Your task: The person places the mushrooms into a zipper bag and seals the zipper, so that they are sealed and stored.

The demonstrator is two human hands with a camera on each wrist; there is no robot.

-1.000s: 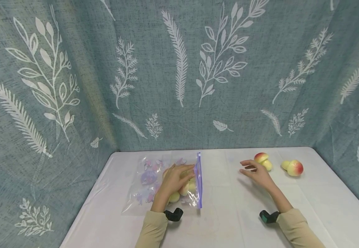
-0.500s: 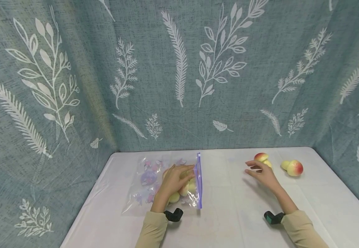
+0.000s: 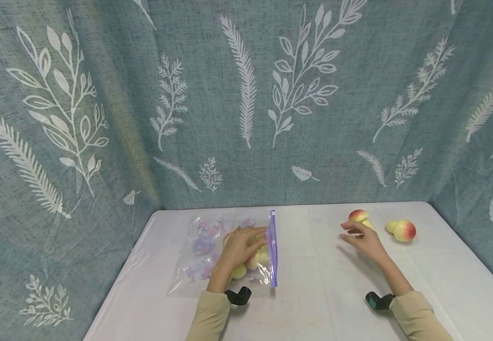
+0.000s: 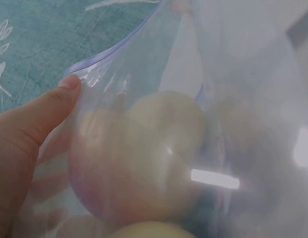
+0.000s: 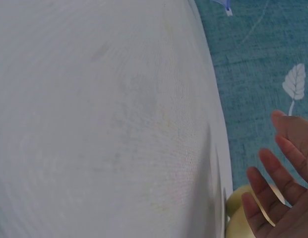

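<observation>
On the left of the table lies a clear zip bag [image 3: 204,245] with a purple zip edge and printed patterns. Several yellow-and-red, peach-like fruits [image 3: 252,261] are inside it. My left hand [image 3: 238,247] holds the bag near its mouth, and the left wrist view shows the thumb [image 4: 54,106] on the near film, with fingers blurred through the plastic beyond the fruit [image 4: 139,158]. My right hand [image 3: 363,240] hovers over the table with relaxed, slightly bent fingers and holds nothing. Just behind it sits a yellow-and-red fruit [image 3: 358,216], partly hidden by the fingers.
Another yellow-and-red fruit piece [image 3: 405,230] with a smaller yellow lobe lies farther right. White cloth covers the table [image 3: 306,303]. A blue-green curtain [image 3: 212,104] with white leaf prints hangs behind and at both sides.
My right hand has drifted a little to the right, closer to the fruit at the back, and now covers more of it. The left hand and the bag stay put.
</observation>
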